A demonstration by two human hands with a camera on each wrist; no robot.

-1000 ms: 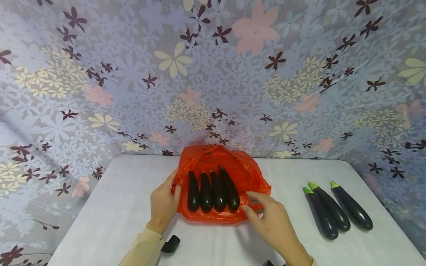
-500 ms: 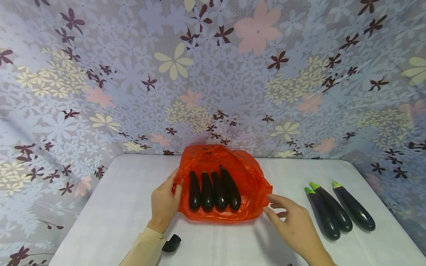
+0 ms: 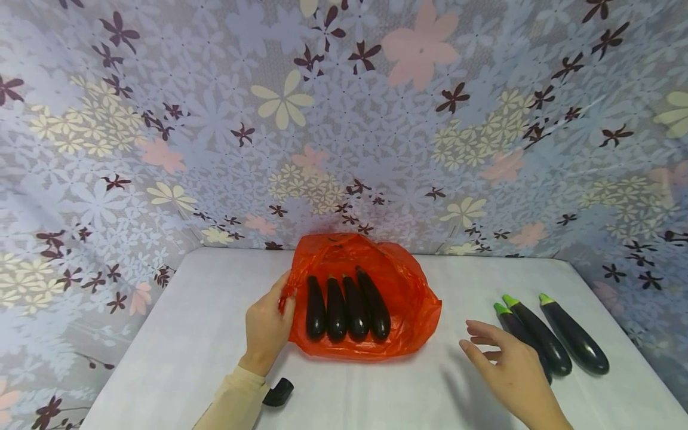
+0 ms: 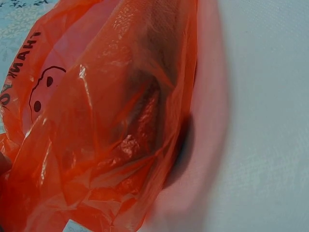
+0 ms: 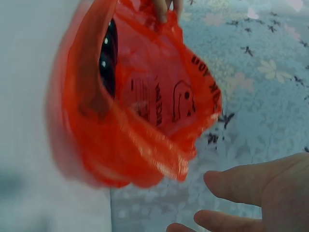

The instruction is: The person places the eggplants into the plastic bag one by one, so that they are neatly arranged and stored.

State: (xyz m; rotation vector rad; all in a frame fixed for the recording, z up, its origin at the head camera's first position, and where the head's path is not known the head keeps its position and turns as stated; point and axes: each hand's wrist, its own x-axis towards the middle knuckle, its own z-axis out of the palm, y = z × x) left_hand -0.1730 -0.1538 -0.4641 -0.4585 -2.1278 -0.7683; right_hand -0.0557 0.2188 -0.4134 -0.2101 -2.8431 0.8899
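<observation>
Left hand (image 3: pixel 266 325): your thumb and fingers pinch the left edge of one red plastic bag (image 3: pixel 407 301), holding its mouth spread toward you. Right hand (image 3: pixel 510 364): raised over the white table (image 3: pixel 177 358), thumb and fingers parted and loosely bent, nothing held; it screens part of the nearest loose eggplant, and the head view does not settle whether it touches it. Bag: one, on the table by its far edge, before the floral backdrop (image 3: pixel 376 131); a printed face and lettering show on its wall. Bagged eggplants (image 3: pixel 336 313): four, dark and glossy, lying side by side, blunt ends toward you. Loose eggplants (image 3: pixel 572 337): three, to the right of the bag, green caps away from you — two touching, the third just beside them. Black object (image 3: pixel 278 393): one, by your left sleeve (image 3: pixel 233 397), kind unclear. Handling, by judgement: film light, limp and inclined to fold in or tear, so best taken at the rim with several fingers gathered. Eggplants likely firm, fairly weighty toward the blunt end, smooth enough to slip and easily bruised — best taken round the thick body, not by the cap.
</observation>
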